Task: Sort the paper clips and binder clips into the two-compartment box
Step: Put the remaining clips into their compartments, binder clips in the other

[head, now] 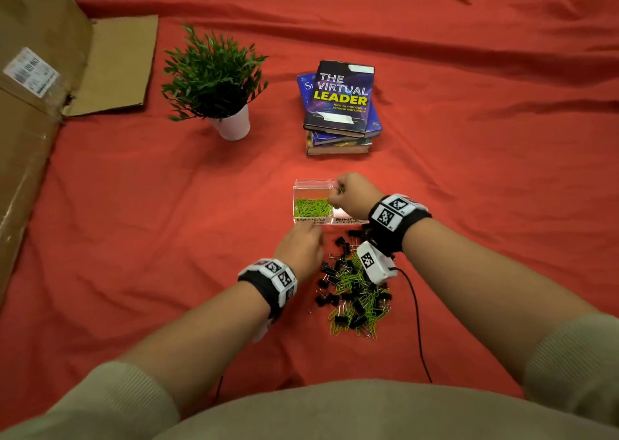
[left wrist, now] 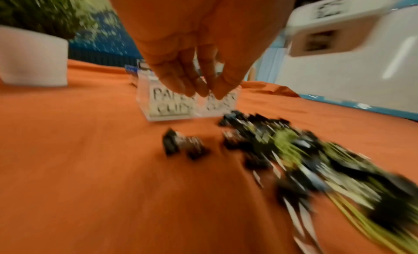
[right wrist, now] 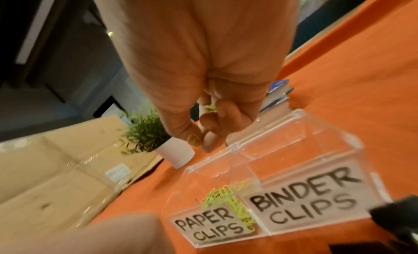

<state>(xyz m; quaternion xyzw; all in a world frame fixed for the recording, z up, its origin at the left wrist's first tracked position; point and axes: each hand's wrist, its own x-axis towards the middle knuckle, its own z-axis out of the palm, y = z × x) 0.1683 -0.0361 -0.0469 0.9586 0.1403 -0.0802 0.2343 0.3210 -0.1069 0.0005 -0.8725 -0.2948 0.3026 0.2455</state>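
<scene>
A clear two-compartment box (head: 313,182) stands on the red cloth. Its left side, labelled PAPER CLIPS, holds green paper clips (head: 312,207). The BINDER CLIPS side (right wrist: 300,138) looks empty. My right hand (head: 336,193) hovers over the box, fingers curled round a few green paper clips (right wrist: 210,108). A mixed pile of black binder clips and green paper clips (head: 355,292) lies just in front of the box. My left hand (head: 311,235) hangs palm down between pile and box. Its fingers (left wrist: 201,90) are fairly straight with nothing seen in them; that view is blurred.
A potted plant (head: 214,77) stands at the back left and a stack of books (head: 341,104) behind the box. A large cardboard box (head: 33,104) lines the left edge. A black cable (head: 417,322) trails from my right wrist across the cloth.
</scene>
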